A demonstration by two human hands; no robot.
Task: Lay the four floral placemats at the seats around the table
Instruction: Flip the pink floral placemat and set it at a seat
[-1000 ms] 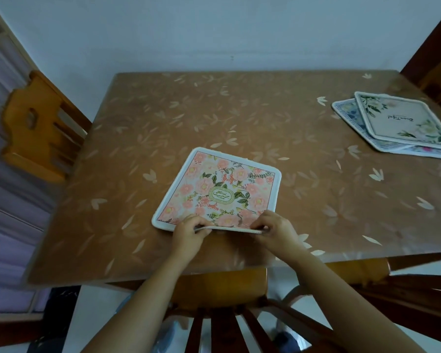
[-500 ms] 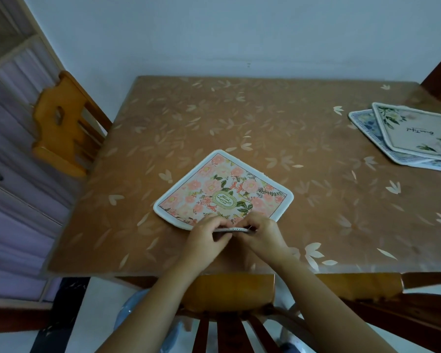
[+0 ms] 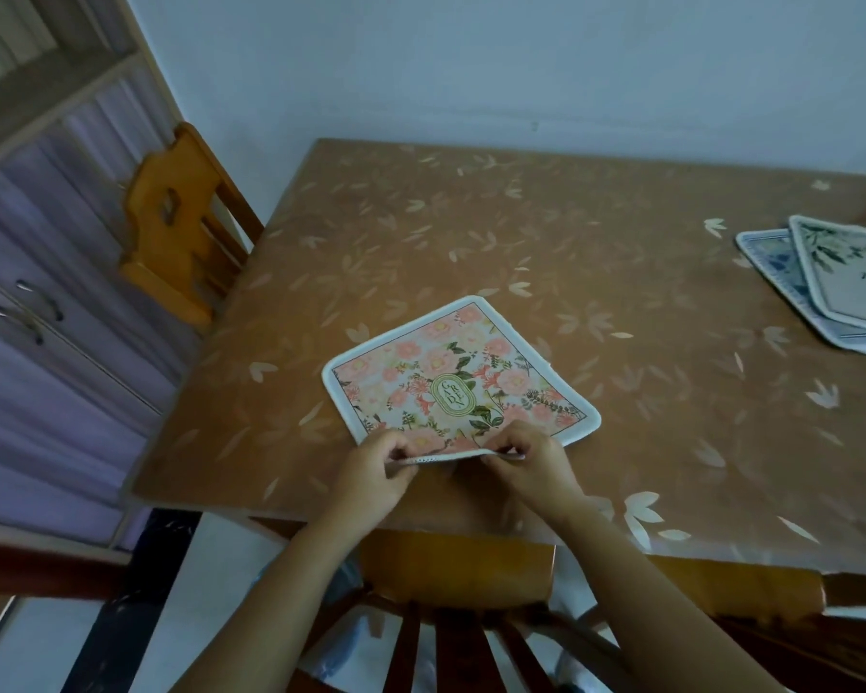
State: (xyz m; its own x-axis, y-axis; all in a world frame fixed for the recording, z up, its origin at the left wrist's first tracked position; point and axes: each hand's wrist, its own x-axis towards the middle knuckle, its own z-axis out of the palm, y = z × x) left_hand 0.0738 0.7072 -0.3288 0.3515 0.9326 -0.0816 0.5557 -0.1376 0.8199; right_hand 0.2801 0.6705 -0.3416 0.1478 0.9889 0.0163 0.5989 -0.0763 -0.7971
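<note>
Several overlapping placemats (image 3: 846, 277) lie well right of the gripped pink placemat (image 3: 451, 387).

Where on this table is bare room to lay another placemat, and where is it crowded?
Bare: the far table between the pink floral placemat and the wall; the left strip beside the wooden chair; the middle, up to the stacked placemats. Crowded: the near edge, where the left hand and right hand pinch the pink placemat, and the right edge.
</note>
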